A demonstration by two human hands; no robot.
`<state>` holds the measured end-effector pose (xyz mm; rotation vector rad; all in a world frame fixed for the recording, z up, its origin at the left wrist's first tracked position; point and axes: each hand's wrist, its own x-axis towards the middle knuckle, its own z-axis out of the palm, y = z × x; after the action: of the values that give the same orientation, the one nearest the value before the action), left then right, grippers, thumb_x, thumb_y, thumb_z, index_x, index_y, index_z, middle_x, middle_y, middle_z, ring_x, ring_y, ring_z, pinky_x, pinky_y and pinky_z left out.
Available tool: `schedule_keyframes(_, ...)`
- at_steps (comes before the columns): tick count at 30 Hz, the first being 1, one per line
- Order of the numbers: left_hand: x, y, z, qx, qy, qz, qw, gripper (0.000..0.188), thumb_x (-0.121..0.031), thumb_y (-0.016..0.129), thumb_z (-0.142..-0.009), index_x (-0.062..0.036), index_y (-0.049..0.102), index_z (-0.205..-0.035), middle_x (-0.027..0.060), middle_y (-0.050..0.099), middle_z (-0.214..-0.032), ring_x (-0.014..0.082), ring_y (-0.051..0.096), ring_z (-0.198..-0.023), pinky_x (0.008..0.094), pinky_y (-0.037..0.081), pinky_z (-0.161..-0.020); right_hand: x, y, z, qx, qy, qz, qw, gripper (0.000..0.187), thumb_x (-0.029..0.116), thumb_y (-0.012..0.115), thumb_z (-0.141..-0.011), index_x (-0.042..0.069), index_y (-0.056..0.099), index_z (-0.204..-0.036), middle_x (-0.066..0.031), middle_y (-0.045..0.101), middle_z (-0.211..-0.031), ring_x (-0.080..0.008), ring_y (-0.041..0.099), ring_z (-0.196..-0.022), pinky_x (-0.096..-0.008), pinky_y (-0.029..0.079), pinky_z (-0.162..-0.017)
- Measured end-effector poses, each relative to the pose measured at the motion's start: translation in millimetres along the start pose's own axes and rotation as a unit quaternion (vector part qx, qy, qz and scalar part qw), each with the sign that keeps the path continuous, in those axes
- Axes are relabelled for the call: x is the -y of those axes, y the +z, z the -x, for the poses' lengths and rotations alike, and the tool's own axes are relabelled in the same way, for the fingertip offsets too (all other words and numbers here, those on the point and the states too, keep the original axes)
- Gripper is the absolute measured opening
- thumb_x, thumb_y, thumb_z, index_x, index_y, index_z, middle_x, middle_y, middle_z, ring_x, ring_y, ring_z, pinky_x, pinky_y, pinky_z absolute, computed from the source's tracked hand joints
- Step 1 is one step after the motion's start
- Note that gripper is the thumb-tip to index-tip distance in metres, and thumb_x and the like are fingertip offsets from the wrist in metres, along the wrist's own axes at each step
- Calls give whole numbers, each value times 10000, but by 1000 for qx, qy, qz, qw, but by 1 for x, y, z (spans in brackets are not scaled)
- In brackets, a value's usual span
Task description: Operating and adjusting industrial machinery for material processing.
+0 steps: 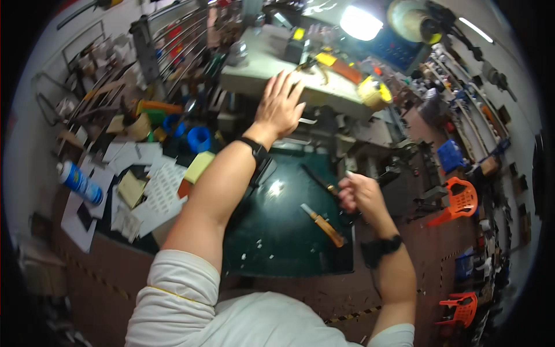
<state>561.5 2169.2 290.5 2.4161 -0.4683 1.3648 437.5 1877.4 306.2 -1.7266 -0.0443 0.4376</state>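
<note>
My left hand (280, 107) reaches forward with its fingers apart, over the front edge of a pale raised shelf (254, 78). Nothing shows in its grasp. My right hand (361, 194) is at the right side of the dark green tabletop (263, 231), its fingers curled in. Whatever it may hold is hidden. Close to its fingertips lies a slim dark tool (317, 177) with a brass-coloured end; whether they touch, I cannot tell. Below sits a wooden-handled tool (326, 227) with a short flat metal blade, pointing away to the left.
On the left are papers (165, 185), a yellow pad (199, 168), blue tape rolls (199, 139) and a blue spray can (81, 183). A bright lamp (361, 23) shines above the shelf, which carries an orange-and-yellow tool (341, 68). Orange chairs (461, 199) stand right.
</note>
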Motion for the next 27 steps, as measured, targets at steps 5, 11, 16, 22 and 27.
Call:
schedule_keyframes(5,19,-104,10,21,59,9,998,457,-284,624,-909,-69,571,-1308,174,576,-1294,354,494,-1284,470,374,-1092,-34,-35,108,-27,-22,80,996,358,373,562,-1012,34,611,-909,-29,616,-694,-83,572,-513,-204,458,-452)
schedule_keyframes(11,16,-243,52,75,-27,10,997,281,-235,637,-949,-46,676,-1154,157,701,-1065,294,675,-1042,356,525,-911,-93,-91,162,-119,0,38,992,299,329,568,-1003,55,597,-886,-18,590,-688,-88,580,-521,-207,462,-450)
schedule_keyframes(16,-42,-290,82,83,-150,64,983,187,-211,660,-930,-34,713,-965,91,687,-757,173,660,-690,300,509,-642,-136,-125,201,-111,11,13,994,275,309,571,-1002,59,596,-888,-24,594,-691,-91,587,-527,-204,466,-450)
schedule_keyframes(22,-185,-256,128,147,-146,225,952,122,-98,649,-919,1,682,-856,93,700,-774,163,662,-699,298,509,-651,-165,-153,272,-133,42,28,990,223,236,593,-985,29,622,-909,-44,618,-693,-106,605,-541,-219,489,-462)
schedule_keyframes(27,-324,-188,186,319,-97,336,881,52,-87,708,-880,-36,710,-870,115,707,-786,227,686,-655,321,542,-598,-222,-189,334,-132,91,5,987,173,166,612,-970,9,637,-901,-61,648,-721,-112,620,-570,-235,506,-491)
